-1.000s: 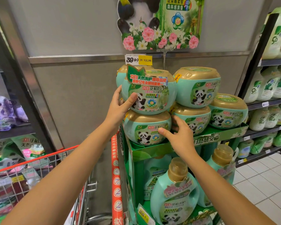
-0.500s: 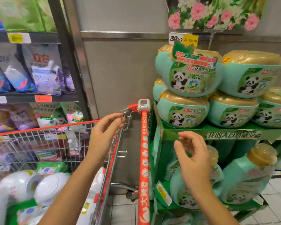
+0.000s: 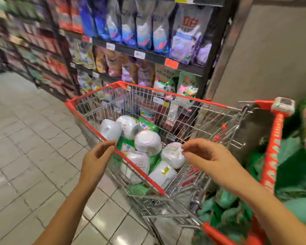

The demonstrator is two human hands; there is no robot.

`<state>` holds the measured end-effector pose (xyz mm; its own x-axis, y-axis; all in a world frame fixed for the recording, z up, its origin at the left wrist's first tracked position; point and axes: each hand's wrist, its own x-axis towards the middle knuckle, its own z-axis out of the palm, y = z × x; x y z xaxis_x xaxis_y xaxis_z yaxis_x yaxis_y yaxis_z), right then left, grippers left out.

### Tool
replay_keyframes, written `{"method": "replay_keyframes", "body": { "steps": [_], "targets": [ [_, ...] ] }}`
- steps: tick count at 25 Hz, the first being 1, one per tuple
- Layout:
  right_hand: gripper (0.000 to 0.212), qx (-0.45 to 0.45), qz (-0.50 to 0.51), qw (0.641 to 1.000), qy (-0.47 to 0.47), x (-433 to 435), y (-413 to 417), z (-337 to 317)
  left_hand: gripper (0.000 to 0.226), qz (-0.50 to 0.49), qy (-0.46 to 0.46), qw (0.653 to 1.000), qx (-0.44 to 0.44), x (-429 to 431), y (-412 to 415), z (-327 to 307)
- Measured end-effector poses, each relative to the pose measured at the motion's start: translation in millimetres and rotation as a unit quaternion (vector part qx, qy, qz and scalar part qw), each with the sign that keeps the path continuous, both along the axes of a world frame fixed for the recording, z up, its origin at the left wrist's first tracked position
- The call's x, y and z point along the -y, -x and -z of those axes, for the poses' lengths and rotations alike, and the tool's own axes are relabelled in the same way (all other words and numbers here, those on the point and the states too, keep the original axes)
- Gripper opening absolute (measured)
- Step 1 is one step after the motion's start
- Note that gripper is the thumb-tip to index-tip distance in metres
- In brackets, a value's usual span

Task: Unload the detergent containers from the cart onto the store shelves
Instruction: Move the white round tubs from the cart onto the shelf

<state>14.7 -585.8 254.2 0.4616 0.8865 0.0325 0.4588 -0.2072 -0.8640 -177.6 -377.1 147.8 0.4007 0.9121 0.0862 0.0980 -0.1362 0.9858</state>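
Head view: I'm looking down into the cart (image 3: 166,93), a wire basket with a red rim, standing on the tiled floor (image 3: 34,138) with its red handle (image 3: 272,152) at the right. The containers (image 3: 147,145), round and white, lie jumbled in the bottom of the basket among green packs, mostly toward its near left side; some are on their sides.

My left hand (image 3: 95,161) is at the near left rim. Its fingers (image 3: 106,145) are loosely curled with the thumb apart, and they grip nothing. The tips sit right at the red rim, but I cannot tell whether they touch it.

My right hand (image 3: 208,158) hangs over the near end of the basket, above the containers. Its fingers (image 3: 189,147) are loosely bent and empty.

Beyond the cart, dark shelves (image 3: 148,57) carry rows of pouches (image 3: 143,32) in blue, purple and green, with price tags on the shelf edges. A grey wall (image 3: 272,50) rises at the far right. A green display (image 3: 290,174) fills the near right corner, too blurred to read.
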Motion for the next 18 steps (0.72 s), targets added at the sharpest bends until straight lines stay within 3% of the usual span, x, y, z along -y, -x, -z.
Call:
{"method": "replay_keyframes", "body": {
  "steps": [3,8,12,14,15,16,18],
  "targets": [
    [0.017,0.088,-0.053,0.990,0.092,-47.6,25.7,10.0,0.017,0.000,-0.049,0.997,-0.055,-54.3,29.4,17.6],
    [0.053,0.132,-0.089,0.947,0.279,-119.1,69.5,50.0,0.029,0.152,-0.204,0.952,-0.169,-165.1,34.7,34.6],
    [0.045,0.144,0.022,0.934,0.327,-139.8,95.5,92.8,0.044,0.335,-0.290,0.854,-0.272,-227.7,11.3,39.3],
    [0.036,0.192,0.098,0.915,0.341,-144.0,109.6,112.1,0.056,0.375,-0.335,0.789,-0.352,-245.2,1.6,47.2],
    [0.034,0.235,0.131,0.900,0.343,-145.9,115.1,121.2,0.059,0.373,-0.356,0.773,-0.370,-251.4,-0.4,53.8],
    [0.035,0.277,0.159,0.885,0.340,-147.4,118.7,129.1,0.058,0.362,-0.370,0.771,-0.370,-254.1,-0.7,62.6],
    [0.039,0.329,0.187,0.865,0.330,-150.9,118.7,137.7,0.043,0.326,-0.365,0.807,-0.331,-252.4,0.8,77.3]
  ]
}}
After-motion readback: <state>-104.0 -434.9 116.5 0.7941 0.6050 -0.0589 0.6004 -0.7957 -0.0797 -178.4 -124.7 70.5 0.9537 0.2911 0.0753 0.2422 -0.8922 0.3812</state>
